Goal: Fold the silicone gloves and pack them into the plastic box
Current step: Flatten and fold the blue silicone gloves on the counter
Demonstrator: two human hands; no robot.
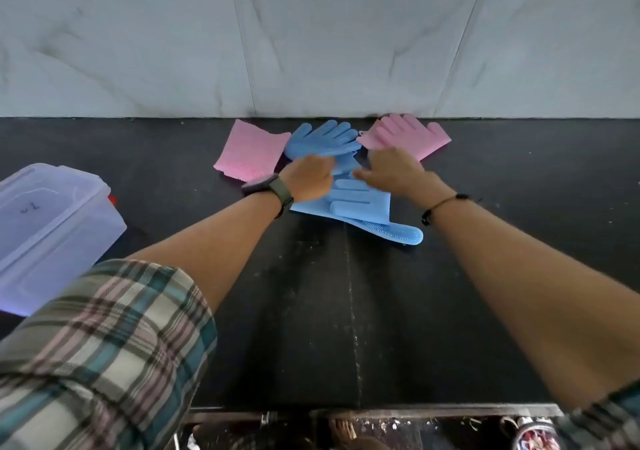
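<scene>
Two blue and two pink silicone gloves lie near the back of the black table. The near blue glove (363,205) lies folded, its fingers doubled back over its body. My left hand (308,178) and my right hand (394,171) both press on its far part, fingers curled on the blue material. Behind them lies a second blue glove (322,140), flat with fingers spread. A pink glove (408,134) lies flat at the back right, and a folded pink glove (251,148) sits at the back left. The clear plastic box (52,228) stands at the left with its lid on.
A grey marbled wall (311,34) rises right behind the gloves. The black table (346,311) stretches toward me to its front edge. A plaid sleeve (104,345) covers my left upper arm. Clutter shows on the floor below the table edge.
</scene>
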